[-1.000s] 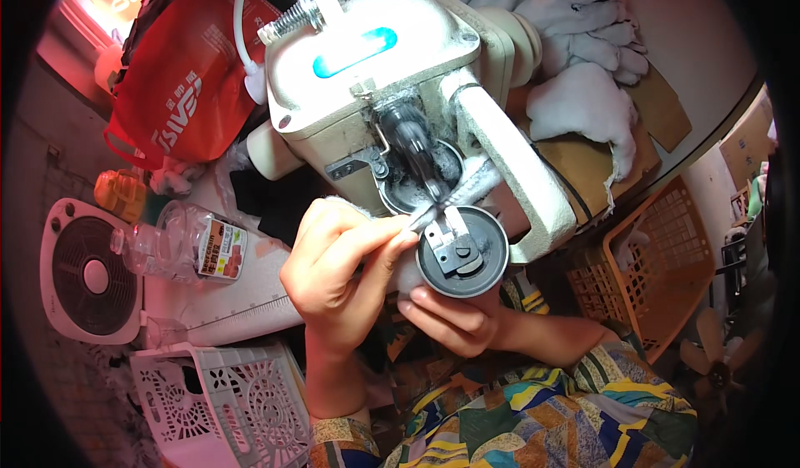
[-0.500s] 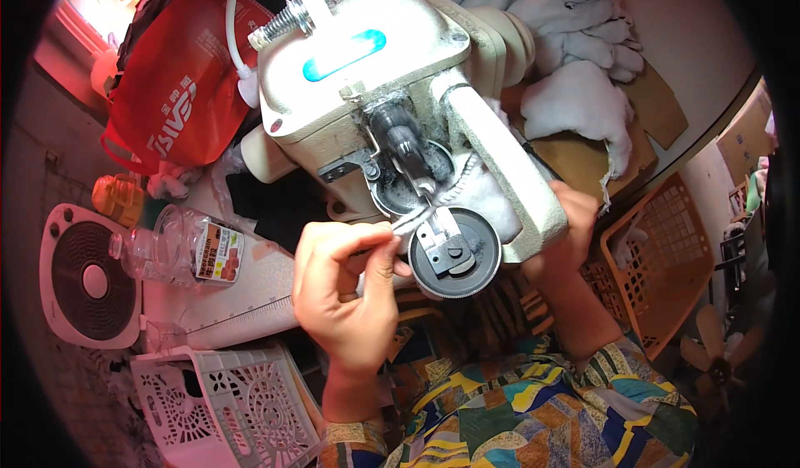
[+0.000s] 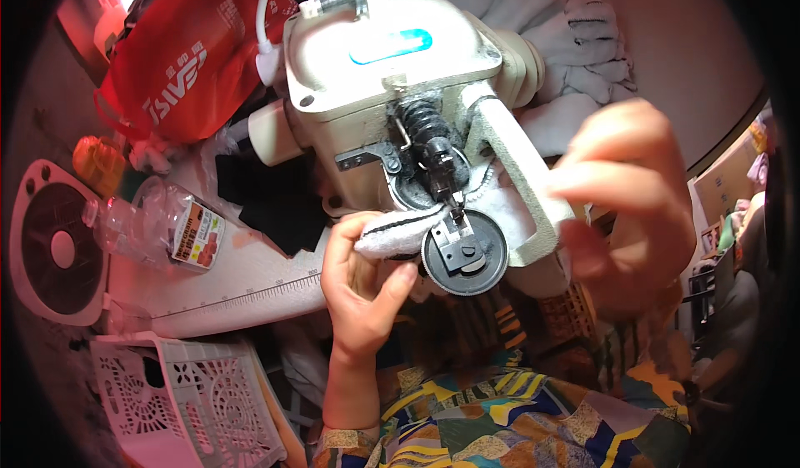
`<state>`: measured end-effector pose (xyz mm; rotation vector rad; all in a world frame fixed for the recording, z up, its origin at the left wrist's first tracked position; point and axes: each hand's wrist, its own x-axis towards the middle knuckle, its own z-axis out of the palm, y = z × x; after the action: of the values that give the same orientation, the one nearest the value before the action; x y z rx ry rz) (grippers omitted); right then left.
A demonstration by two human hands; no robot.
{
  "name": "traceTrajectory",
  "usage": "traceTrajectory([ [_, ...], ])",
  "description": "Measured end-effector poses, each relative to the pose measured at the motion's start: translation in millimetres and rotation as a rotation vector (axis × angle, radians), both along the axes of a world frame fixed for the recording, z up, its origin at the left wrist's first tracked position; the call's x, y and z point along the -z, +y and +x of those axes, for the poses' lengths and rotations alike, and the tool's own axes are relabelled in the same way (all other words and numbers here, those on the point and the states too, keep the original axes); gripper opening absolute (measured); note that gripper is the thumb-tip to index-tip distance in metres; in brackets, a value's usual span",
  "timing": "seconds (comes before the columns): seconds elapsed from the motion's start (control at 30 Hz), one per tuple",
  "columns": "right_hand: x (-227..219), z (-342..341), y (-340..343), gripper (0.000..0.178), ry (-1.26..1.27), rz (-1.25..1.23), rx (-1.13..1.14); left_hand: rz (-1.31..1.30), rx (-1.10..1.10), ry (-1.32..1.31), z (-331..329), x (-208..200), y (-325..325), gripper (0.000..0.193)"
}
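A cream sewing machine (image 3: 379, 76) with a dark needle mechanism (image 3: 435, 147) and a black, ridged-edge feed disc (image 3: 483, 278) stands in front of me. White fleecy fabric with a dark seam line (image 3: 404, 230) reaches from the disc to my left hand (image 3: 358, 301). My left fingers curl behind this fabric, while the thumb stands a little away below it. More white fleece (image 3: 508, 210) shows behind the disc, inside the machine's slanted arm (image 3: 521, 176). My right hand (image 3: 629, 210) is raised beside that arm, blurred by motion; its fingers cannot be read.
White gloves (image 3: 592, 43) are heaped behind the machine. At left are a red bag (image 3: 192, 60), black cloth (image 3: 271, 193), a clear plastic jar (image 3: 167, 210) and a fan-like round-grilled box (image 3: 58, 247). A white crate (image 3: 208, 393) sits below the table edge, which bears a ruler scale (image 3: 242, 297).
My right hand has come up from behind the machine's arm to its right side. The fleece at my left hand now shows more, and my left thumb has moved off it. The view has shifted.
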<state>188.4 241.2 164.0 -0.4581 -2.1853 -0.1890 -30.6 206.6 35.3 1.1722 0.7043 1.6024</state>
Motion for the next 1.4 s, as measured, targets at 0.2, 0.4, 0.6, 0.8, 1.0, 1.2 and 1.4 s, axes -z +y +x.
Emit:
traceTrajectory([
  [0.2, -26, -58, 20, 0.03, -0.573, -0.173, -0.183, -0.084, -0.014, -0.182, 24, -5, -1, 0.015],
  [0.4, -33, -73, 31, 0.022, -0.734, -0.338, -0.269, -0.068, -0.018, -0.289, 24, 6, 10, 0.007],
  [0.6, -29, -77, 29, 0.024, -0.755, -0.337, -0.139, -0.16, 0.076, -0.48, 28, 4, 9, 0.004],
  [0.8, -38, -88, 27, 0.023, -0.831, -0.276, -0.036, -0.004, -0.005, -0.495, 30, 9, 10, 0.006],
  [1.0, -39, -85, 29, 0.018, -0.817, -0.357, -0.062, 0.004, -0.025, -0.486, 31, 9, 9, 0.009],
  [1.2, -40, -84, 31, 0.017, -0.807, -0.394, -0.079, 0.021, -0.045, -0.48, 33, 8, 8, 0.011],
  [1.4, -33, -83, 33, 0.017, -0.687, -0.376, -0.1, 0.08, -0.152, -0.309, 33, 6, 5, 0.015],
])
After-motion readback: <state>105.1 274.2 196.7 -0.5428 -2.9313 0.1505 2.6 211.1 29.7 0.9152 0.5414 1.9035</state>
